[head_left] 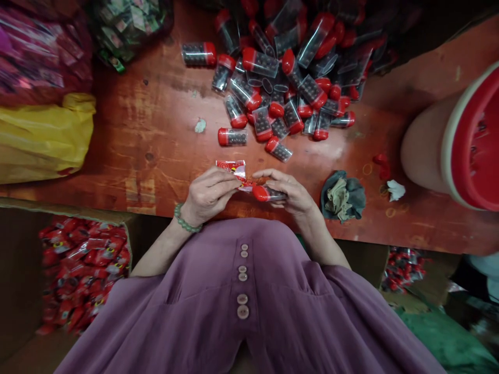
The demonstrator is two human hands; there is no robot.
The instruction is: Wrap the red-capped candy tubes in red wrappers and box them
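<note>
Left fingers: the left hand, at centre frame, pinches the red-and-white wrapper between thumb and curled fingertips, holding its mouth toward the other hand.
Right fingers: the right hand is closed around a small clear tube, its red cap pointing left, touching the wrapper's open end.
Tube position: just at the wrapper's mouth, most of the body outside it; by my reading the sleeving of this tube has barely begun.
Wrist: a green bead bracelet sits on the left wrist, just above the purple buttoned garment.
Near surround: a crumpled grey-green rag lies just right of the right hand on the reddish wooden table.
Left to do: a big heap of unwrapped red-capped tubes fills the upper centre of the frame, with a few strays below it.
Done: a cardboard box of red wrapped packs sits at lower left; another cluster shows at lower right. Judging by both, plenty is finished and plenty remains.
Edges: yellow bag at left, a red-and-cream tub at right.
</note>
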